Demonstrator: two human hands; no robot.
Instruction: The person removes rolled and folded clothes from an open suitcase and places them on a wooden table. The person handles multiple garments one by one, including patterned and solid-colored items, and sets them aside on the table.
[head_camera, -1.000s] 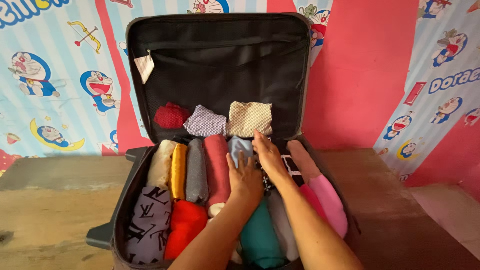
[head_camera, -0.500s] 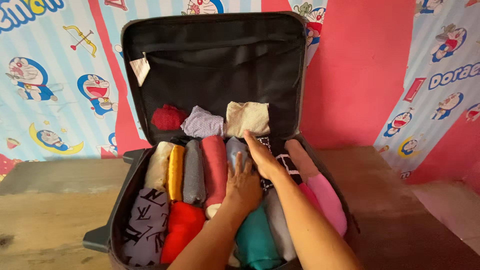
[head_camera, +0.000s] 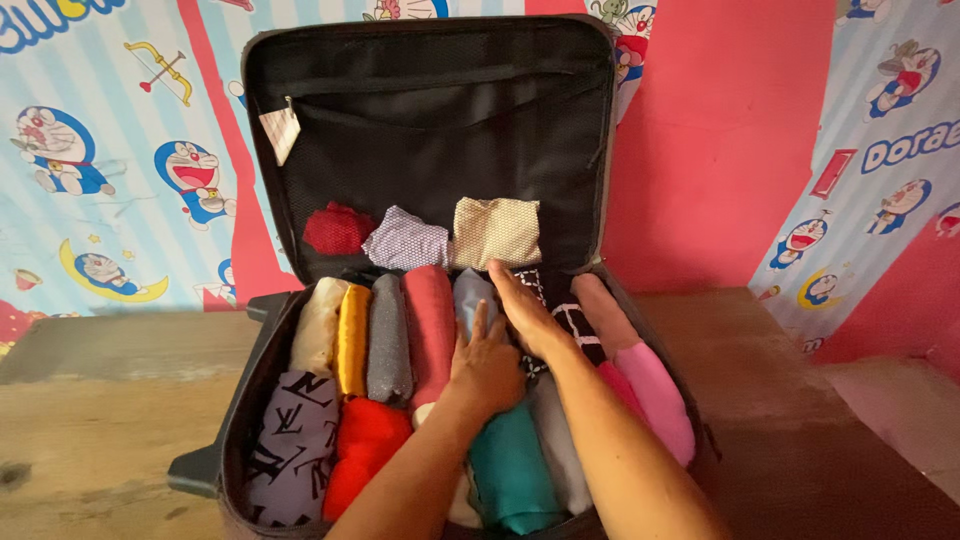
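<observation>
a black suitcase (head_camera: 262, 350) lies open on the wooden floor (head_camera: 100, 400), lid upright at 12 o'clock, packed with rolled clothes. the light blue roll (head_camera: 468, 295) sits mid-case, just beside the dark red roll (head_camera: 430, 320) at its 9 o'clock. the left hand (head_camera: 487, 365) lies flat on it, fingers released; the right hand (head_camera: 525, 310), also flat and unclenched, presses at its 3 o'clock.

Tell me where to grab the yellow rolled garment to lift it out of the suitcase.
Take the yellow roll near its far end, coming from above: it lies lengthwise, wedged between the cream roll and grey roll, so only its top shows. Its near end butts against the red bundle.
</observation>
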